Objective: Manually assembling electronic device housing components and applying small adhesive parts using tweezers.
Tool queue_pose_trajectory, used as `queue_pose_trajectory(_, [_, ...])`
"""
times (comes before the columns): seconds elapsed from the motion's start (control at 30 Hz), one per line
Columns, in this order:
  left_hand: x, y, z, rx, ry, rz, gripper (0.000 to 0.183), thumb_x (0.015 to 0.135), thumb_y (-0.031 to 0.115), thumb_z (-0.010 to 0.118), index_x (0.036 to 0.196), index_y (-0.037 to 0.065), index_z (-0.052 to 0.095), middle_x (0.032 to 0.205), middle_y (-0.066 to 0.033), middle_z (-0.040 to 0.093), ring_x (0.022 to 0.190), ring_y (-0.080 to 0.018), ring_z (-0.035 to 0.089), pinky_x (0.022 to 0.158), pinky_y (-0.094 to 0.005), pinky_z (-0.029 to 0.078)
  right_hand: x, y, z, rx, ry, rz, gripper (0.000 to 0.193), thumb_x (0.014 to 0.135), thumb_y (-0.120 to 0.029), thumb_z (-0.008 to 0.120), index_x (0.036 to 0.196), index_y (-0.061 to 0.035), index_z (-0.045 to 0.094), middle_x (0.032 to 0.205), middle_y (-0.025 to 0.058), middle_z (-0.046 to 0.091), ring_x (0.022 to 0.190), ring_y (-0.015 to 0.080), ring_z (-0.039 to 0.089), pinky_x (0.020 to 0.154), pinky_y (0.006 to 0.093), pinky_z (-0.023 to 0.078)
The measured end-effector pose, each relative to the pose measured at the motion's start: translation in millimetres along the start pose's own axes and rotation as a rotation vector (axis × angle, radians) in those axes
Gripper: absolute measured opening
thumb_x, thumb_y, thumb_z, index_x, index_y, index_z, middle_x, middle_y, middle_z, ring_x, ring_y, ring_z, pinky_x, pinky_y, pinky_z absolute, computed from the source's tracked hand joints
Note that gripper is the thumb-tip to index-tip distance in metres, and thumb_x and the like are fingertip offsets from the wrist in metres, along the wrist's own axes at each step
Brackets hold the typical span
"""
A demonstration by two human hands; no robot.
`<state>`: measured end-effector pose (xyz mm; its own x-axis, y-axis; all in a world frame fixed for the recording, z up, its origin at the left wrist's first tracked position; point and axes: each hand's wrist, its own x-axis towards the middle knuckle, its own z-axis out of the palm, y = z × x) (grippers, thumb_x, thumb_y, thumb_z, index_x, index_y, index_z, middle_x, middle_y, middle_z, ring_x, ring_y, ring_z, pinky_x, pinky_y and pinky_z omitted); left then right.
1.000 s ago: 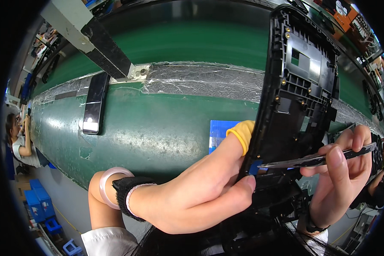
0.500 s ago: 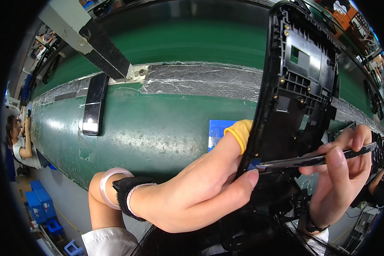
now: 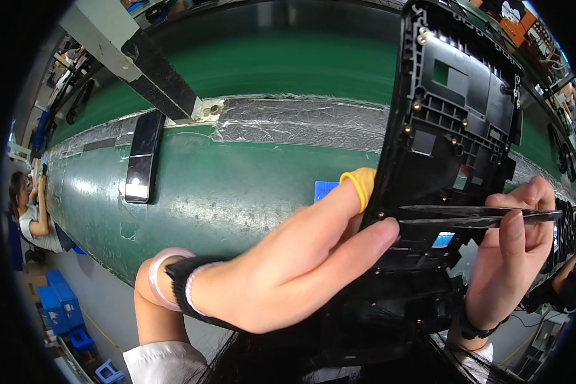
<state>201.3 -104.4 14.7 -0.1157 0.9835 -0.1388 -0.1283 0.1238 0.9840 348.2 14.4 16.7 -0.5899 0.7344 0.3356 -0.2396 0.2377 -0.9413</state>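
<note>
My left hand [image 3: 288, 262] grips the lower left edge of a black plastic housing [image 3: 445, 173], thumb on the inner face and fingers behind. The housing is tilted up, its ribs, square openings and small brass inserts facing me. A yellow finger cot [image 3: 363, 182] covers one left finger. In my right hand [image 3: 512, 256] is a pair of dark tweezers [image 3: 454, 222], pinched between thumb and fingers. Their tips are apart, pointing left, close by my left thumb over the housing. I see nothing between the tips.
A black phone [image 3: 143, 157] lies on the green worktop [image 3: 237, 179] to the left. A blue piece [image 3: 325, 190] shows beside the housing. Behind the silver tape strip [image 3: 301, 121] runs a green belt [image 3: 288, 70]. A metal post [image 3: 134, 61] stands at the back left.
The blue bit at the tweezer tips no longer shows. The tips have spread and lifted a little from the spot by my left thumb. The housing has tilted slightly, showing more of its inner face.
</note>
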Motion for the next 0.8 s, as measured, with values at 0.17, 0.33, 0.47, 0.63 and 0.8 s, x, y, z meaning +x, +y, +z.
queue_pose_trajectory(0.17, [5,6,-11,0.263,-0.036,0.011,0.026,0.075,0.002,0.035,0.1,-0.005,0.036,0.081,-0.007,0.052,0.067,-0.0072,0.044,0.058,-0.018,0.035,-3,-6,-5,-0.204,0.06,-0.075,0.03,0.068,-0.008,0.052,0.09,-0.0011,0.034,0.072,0.0098,0.052,0.071,0.0111,0.047,0.071,0.022,0.033])
queue_pose_trajectory(0.33, [6,5,-10,0.328,-0.009,-0.031,0.024,0.075,0.001,0.034,0.098,-0.005,0.038,0.08,-0.0068,0.051,0.065,-0.0062,0.044,0.056,-0.0168,0.035,-2,-9,1,-0.211,0.0,-0.123,0.033,0.064,-0.008,0.055,0.089,-0.0009,0.035,0.072,0.0099,0.052,0.072,0.0139,0.049,0.076,0.027,0.031])
queue_pose_trajectory(0.47, [6,5,-12,0.333,0.009,-0.023,0.024,0.075,0.001,0.033,0.098,-0.005,0.037,0.079,-0.0064,0.051,0.065,-0.0061,0.044,0.056,-0.0169,0.036,-4,-14,7,-0.299,-0.015,-0.124,0.033,0.063,-0.005,0.055,0.088,-0.0002,0.036,0.072,0.0101,0.053,0.074,0.0163,0.05,0.079,0.0299,0.029])
queue_pose_trajectory(0.63, [13,2,-11,-0.027,-0.072,0.096,0.029,0.076,0.004,0.034,0.104,-0.004,0.033,0.086,-0.0084,0.05,0.076,-0.0121,0.049,0.065,-0.0221,0.041,-3,-12,8,-0.189,0.087,-0.018,0.03,0.065,-0.006,0.055,0.089,0.0003,0.036,0.074,0.0105,0.053,0.075,0.0151,0.05,0.077,0.0255,0.032])
queue_pose_trajectory(0.8, [26,-17,-6,-0.726,-0.347,0.12,0.047,0.079,0.009,0.032,0.118,0.008,0.005,0.118,-0.0118,0.021,0.107,-0.023,0.027,0.085,-0.0394,0.025,6,2,1,0.066,0.038,-0.018,0.024,0.07,-0.004,0.049,0.09,-0.0007,0.036,0.081,0.0118,0.053,0.076,0.012,0.049,0.069,0.0219,0.038])
